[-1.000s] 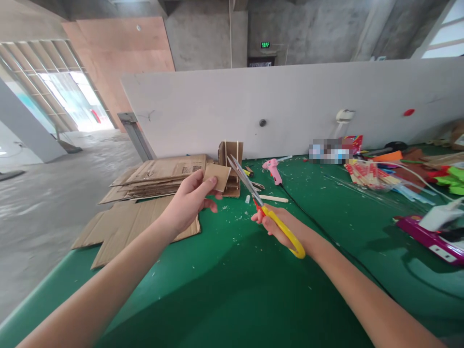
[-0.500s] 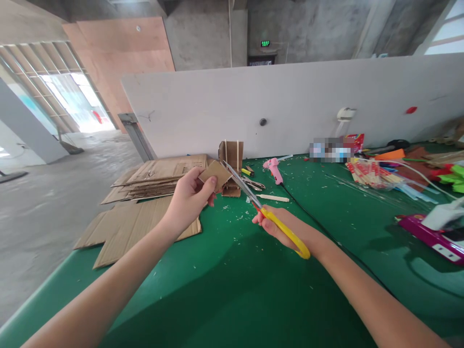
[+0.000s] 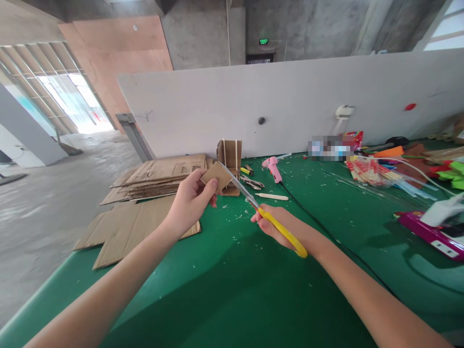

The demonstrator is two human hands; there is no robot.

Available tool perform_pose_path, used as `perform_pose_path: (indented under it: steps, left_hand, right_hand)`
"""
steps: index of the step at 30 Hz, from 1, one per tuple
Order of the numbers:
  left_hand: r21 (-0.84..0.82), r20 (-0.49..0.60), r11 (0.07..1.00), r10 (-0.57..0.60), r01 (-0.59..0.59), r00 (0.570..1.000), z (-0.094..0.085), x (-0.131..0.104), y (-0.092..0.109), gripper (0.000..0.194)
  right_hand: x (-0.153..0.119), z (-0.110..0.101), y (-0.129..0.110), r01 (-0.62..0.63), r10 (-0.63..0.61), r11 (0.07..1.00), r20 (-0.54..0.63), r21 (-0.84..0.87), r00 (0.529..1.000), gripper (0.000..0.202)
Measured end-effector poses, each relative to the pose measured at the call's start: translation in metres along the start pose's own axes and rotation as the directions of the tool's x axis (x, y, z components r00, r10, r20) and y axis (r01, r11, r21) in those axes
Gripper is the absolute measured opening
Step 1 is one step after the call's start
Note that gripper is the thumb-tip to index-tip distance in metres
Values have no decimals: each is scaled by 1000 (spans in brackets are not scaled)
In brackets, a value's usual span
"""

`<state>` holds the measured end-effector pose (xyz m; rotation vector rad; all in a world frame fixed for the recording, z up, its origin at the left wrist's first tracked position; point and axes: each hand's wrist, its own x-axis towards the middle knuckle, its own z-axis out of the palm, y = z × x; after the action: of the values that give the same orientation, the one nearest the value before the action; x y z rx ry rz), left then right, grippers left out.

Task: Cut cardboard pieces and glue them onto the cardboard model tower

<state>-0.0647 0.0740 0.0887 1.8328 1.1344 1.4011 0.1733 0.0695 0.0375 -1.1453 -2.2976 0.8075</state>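
Between the thumb and fingers of my left hand [image 3: 194,195] is a small square of cardboard [image 3: 216,178], tilted so one corner points up. My right hand [image 3: 277,227] is closed round the yellow handles of a pair of scissors [image 3: 281,229]. The blades reach up and left, lying against the right edge of the cardboard square, and look nearly closed. Just behind stands an upright cardboard piece [image 3: 232,157] with two thin wooden sticks on its front; the held square and blades partly cover it.
At left lie stacked cardboard sheets [image 3: 159,176] and a cut flat sheet [image 3: 145,217]. Beyond my hands are pliers [image 3: 253,182], a pale stick [image 3: 271,196] and a pink glue gun [image 3: 272,169], its black cord trailing right. A purple power strip [image 3: 427,232] sits at far right.
The scissor blades have come together along the cardboard's right edge; before, they stood slightly apart. Both hands keep their holds, and the view has shifted slightly.
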Motion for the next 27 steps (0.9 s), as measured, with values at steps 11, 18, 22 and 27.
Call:
perform_pose_path:
  steps: [11,18,22,27]
  left_hand:
    - [4,-16,1000,2,-2,1000,3,-1,-1,14]
    - [15,0,1000,4,-4,1000,4,-3,-3,17]
    - [-11,16,1000,-9,9,1000,5,-4,-5,17]
    - [-51,21,999,5,-4,1000,5,-4,-7,16]
  right_hand:
    - [-2,0,0,-18,18,1000,-8,-17,1000,60]
    - [0,1,1,-37,33,994,-47,-101,998,48]
    - [0,0,-2,-57,44,986,-85,-160,995,43]
    - [0,2,-4,-71,51,983,-123,-168,991,43]
